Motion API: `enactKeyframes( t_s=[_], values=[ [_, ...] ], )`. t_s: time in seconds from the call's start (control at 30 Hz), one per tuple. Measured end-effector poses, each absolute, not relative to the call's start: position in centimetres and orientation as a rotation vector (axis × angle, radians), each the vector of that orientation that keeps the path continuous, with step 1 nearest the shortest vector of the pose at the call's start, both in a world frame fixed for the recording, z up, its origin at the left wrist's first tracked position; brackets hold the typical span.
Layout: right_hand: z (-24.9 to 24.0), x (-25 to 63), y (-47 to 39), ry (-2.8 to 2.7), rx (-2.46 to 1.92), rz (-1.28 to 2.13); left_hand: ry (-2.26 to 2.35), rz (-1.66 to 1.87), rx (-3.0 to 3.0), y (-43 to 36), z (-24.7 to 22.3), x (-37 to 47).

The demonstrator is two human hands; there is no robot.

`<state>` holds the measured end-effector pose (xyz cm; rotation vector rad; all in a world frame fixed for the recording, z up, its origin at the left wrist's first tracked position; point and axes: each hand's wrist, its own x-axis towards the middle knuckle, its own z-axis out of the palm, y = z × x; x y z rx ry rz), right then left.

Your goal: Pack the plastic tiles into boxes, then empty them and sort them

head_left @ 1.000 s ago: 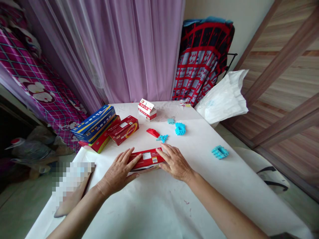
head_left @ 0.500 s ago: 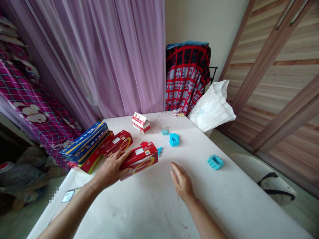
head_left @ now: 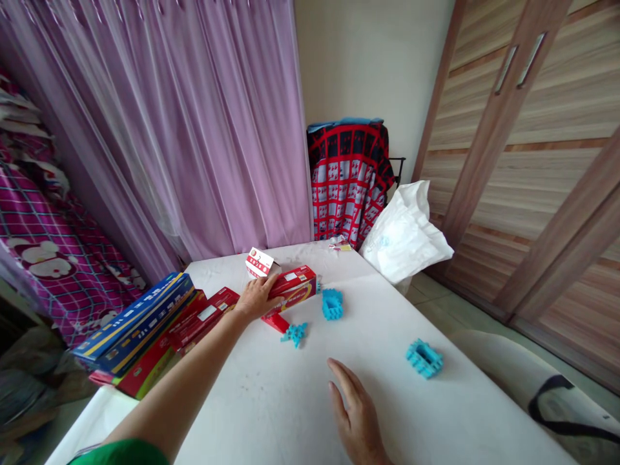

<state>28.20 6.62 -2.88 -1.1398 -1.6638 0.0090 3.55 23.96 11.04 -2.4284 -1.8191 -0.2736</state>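
My left hand [head_left: 254, 299] reaches far across the table, its fingers gripping the near end of a red carton [head_left: 296, 288]. Just in front of that carton lie a flat red piece [head_left: 277, 321] and a light-blue toothed piece [head_left: 294, 334]. My right hand [head_left: 357, 408] is over the near table with fingers stretched out, holding nothing. A hollow blue block [head_left: 332, 305] sits right of the carton, and another hollow blue block [head_left: 424, 358] rests near the right edge. Behind my left hand stands a red-and-white box [head_left: 260, 261], partly covered.
Blue boxes [head_left: 135, 316] are stacked on a red-green box at the left, next to another red carton [head_left: 206, 314]. The white table [head_left: 271, 400] carries them all. A white bag [head_left: 404, 229] hangs at its far right edge. Wooden wardrobe doors [head_left: 513, 194] stand beyond.
My left hand has carried the red carton away from me to the back, uncovering the red piece and the toothed piece. My right hand is lower in view. The camera has tilted up.
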Motion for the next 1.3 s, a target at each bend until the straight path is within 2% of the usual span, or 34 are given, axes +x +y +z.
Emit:
enactKeyframes(
  t_s=[0.17,0.37,0.6,0.93,1.3],
  values=[
    [-3.0,28.3,6.8,-1.718,-1.075,-0.026,-1.692,-0.237,-2.557,26.6,9.7,2.3],
    [-2.7,28.5,7.1,-1.786,-1.018,-0.088,-1.593,-0.206,-2.625,29.0,10.3,0.1],
    [-2.4,28.5,7.3,-1.795,-0.994,-0.127,-1.580,-0.201,-2.633,29.5,9.7,0.5],
    [-2.8,28.5,7.2,-1.816,-0.968,-0.031,-1.948,-0.372,-2.085,31.1,13.1,2.2],
    [-4.8,28.5,7.0,-1.772,-1.096,-0.023,-1.878,-0.175,-2.013,35.4,14.4,5.9]
  ],
)
